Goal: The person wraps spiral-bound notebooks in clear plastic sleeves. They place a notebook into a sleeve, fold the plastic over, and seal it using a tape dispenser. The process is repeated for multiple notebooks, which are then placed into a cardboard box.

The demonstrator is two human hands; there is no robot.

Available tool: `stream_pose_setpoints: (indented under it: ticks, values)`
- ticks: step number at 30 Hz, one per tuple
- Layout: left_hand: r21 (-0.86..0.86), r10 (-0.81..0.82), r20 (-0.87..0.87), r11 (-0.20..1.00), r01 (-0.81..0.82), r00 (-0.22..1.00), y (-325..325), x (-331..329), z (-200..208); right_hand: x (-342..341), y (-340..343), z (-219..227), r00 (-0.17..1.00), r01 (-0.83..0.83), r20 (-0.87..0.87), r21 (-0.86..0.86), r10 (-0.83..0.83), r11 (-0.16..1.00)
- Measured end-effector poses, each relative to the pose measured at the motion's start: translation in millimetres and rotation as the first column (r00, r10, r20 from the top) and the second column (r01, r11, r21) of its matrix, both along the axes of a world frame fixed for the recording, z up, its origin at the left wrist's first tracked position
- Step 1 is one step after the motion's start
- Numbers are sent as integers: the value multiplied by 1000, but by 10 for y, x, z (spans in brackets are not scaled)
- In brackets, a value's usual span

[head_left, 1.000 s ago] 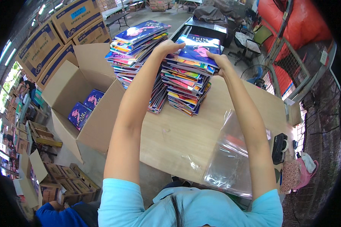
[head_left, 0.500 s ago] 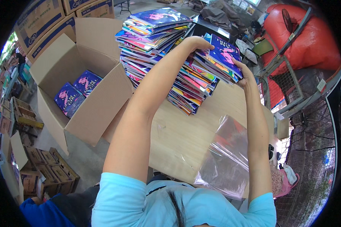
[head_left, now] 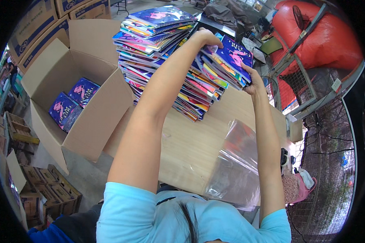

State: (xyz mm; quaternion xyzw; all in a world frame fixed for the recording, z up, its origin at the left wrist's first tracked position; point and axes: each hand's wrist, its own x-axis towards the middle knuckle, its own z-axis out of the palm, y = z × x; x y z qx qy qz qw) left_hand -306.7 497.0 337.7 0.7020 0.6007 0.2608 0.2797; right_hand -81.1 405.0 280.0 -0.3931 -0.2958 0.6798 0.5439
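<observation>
Left grip [head_left: 207,37] curled over the far edge of a small batch of notebooks [head_left: 227,60], right grip [head_left: 252,83] clamped on its near right corner; batch tilted, top cover purple with pink lettering, sitting on the right-hand stack [head_left: 198,93] on the desk [head_left: 190,146]. Left to right: open brown carton [head_left: 69,77] beside the desk, two purple notebooks [head_left: 71,103] flat inside (same cover); taller left-hand stack [head_left: 150,44]; clear plastic bag [head_left: 235,170] lying on the desk's near right edge.
</observation>
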Motion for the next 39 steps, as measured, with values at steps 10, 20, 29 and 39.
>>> stream_pose_setpoints:
  ticks: [10, 20, 29, 39]
  values:
    - [175, -461, 705, 849, 498, 538, -1125, 235, -21, 244, -915, -241, 987, 119, -148, 400, -64, 909]
    - [623, -853, -94, 351, 699, 513, -3637, 1082, -1074, 1494, -3799, -2050, 970, 244, -43, 245, -241, 938]
    - [558, -810, 139, 539, 630, 570, -4322, 2250, -1814, 2548, -5190, -2102, 905, 221, 254, 408, -342, 886]
    - [24, -250, 696, 945, 326, 673, -4450, 2537, -2629, 2592, -4307, -2197, 733, 233, 431, 568, -526, 790]
